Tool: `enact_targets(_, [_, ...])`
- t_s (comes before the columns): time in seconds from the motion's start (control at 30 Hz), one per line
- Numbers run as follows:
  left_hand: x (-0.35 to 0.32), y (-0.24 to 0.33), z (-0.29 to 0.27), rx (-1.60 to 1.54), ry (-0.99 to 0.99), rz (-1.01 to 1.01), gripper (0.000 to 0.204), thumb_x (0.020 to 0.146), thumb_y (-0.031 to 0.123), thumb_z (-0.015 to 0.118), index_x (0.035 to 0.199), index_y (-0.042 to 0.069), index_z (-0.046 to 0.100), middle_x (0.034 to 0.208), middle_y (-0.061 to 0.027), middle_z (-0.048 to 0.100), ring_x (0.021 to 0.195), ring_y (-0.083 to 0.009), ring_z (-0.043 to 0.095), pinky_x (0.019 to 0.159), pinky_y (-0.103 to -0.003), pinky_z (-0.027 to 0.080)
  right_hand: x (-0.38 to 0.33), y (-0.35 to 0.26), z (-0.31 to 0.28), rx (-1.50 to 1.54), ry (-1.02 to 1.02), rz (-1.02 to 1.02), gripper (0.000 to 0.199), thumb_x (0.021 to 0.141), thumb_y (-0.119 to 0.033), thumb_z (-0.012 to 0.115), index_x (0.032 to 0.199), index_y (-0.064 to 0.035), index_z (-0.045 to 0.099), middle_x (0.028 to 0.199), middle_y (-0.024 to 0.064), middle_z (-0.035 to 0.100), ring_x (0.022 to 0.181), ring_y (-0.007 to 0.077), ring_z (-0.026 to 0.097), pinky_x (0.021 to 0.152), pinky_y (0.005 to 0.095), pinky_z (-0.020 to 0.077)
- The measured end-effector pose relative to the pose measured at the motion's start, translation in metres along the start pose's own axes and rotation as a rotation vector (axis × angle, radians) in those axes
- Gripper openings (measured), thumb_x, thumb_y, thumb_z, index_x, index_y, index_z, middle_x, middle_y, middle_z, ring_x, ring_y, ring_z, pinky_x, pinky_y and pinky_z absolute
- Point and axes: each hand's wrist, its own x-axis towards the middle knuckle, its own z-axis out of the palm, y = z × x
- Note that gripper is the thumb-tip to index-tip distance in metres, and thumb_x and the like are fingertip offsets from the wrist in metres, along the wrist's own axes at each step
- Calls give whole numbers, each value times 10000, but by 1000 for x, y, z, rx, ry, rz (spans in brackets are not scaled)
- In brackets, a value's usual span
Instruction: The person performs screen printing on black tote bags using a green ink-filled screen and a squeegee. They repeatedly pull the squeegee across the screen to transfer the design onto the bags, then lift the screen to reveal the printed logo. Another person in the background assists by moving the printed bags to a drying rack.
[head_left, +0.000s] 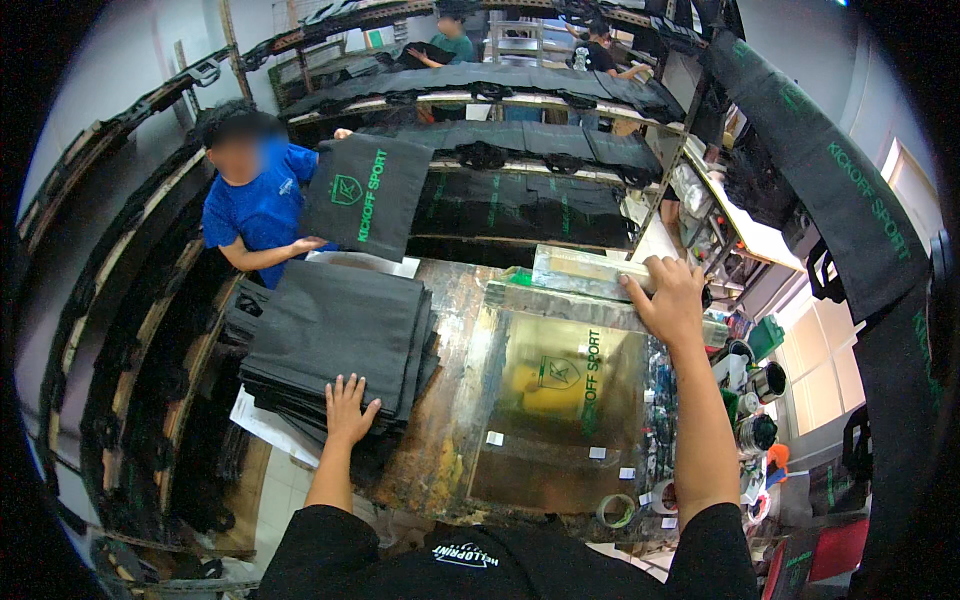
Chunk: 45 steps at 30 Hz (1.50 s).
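Observation:
My left hand (pixel 348 410) lies flat, fingers spread, on the near edge of a stack of black fabric bags (pixel 335 325). My right hand (pixel 668 300) is closed around the right end of a pale squeegee (pixel 580 268), which rests across the far end of a screen printing frame (pixel 485 395). Green ink (pixel 521 277) shows by the squeegee's left end. The yellowish mesh (pixel 530 345) bears a crest and lettering. Across the table, a person in a blue shirt (pixel 262 200) holds up a black bag (pixel 365 195) printed in green.
Racks (pixel 540 100) draped with black bags surround the worktable (pixel 410 470) behind and to the left. Printed bags (pixel 850 170) hang at the right. Ink cans (pixel 766 380) crowd the right side; a tape roll (pixel 614 510) lies near me. Two other people are in the background.

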Motion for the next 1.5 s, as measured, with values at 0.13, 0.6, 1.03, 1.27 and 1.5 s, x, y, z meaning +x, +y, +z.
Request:
enact_targets(0.13, [8,2,2,-24,-17,-25,621,1039,507,581,1507,99,608,1625,-111,515,1568,-380,339,1315,-566,137,-3,3,2,-25,-3,0,517,928,-572,681,972,-58,706,892,136,677,929,333,624,900,493,387])
enact_targets(0.6, [64,-2,-33,-35,77,-112,400,1083,372,535,1066,69,795,1038,-175,776,1062,-405,694,976,-523,459,-11,0,1,20,21,5,489,940,-544,684,1016,-62,712,914,118,674,944,319,630,902,484,386])
enact_targets(1.03, [13,309,38,-315,-59,476,551,1055,513,552,1300,41,695,1296,-220,681,1255,-426,607,1092,-633,395,5,16,13,-59,38,-38,569,961,-666,609,982,-105,698,924,113,699,953,313,665,877,499,388])
enact_targets(1.27, [-40,319,127,-150,-266,800,1135,873,926,444,1667,118,380,1762,-194,225,1612,-509,136,1213,-786,-7,1,20,17,-37,55,-35,607,938,-691,614,934,-97,740,895,127,704,930,324,669,873,508,398])
enact_targets(1.5, [-33,375,142,-215,-276,870,1171,808,945,509,1650,137,410,1767,-184,215,1619,-499,123,1227,-781,2,12,24,23,-28,81,-40,618,928,-697,626,897,-92,747,880,137,711,917,335,675,857,540,421])
